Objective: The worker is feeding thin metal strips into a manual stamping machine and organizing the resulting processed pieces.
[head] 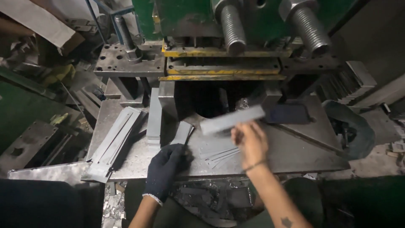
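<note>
My right hand (249, 141), bare, holds a flat grey metal strip (231, 120) by its near edge; the strip is blurred and hangs crosswise over the press table (295, 152), just in front of the dark opening of the press (211, 101). My left hand (165, 164) wears a dark glove and rests on the table, its fingers on the near end of another metal strip (182, 133). A few thin strips (219, 154) lie fanned on the table between the two hands.
A stack of long slotted metal strips (116, 139) lies on the table's left. The green press body with two large threaded posts (232, 25) rises behind. Metal scrap and plates clutter the left; a dark bucket (354, 131) sits at right.
</note>
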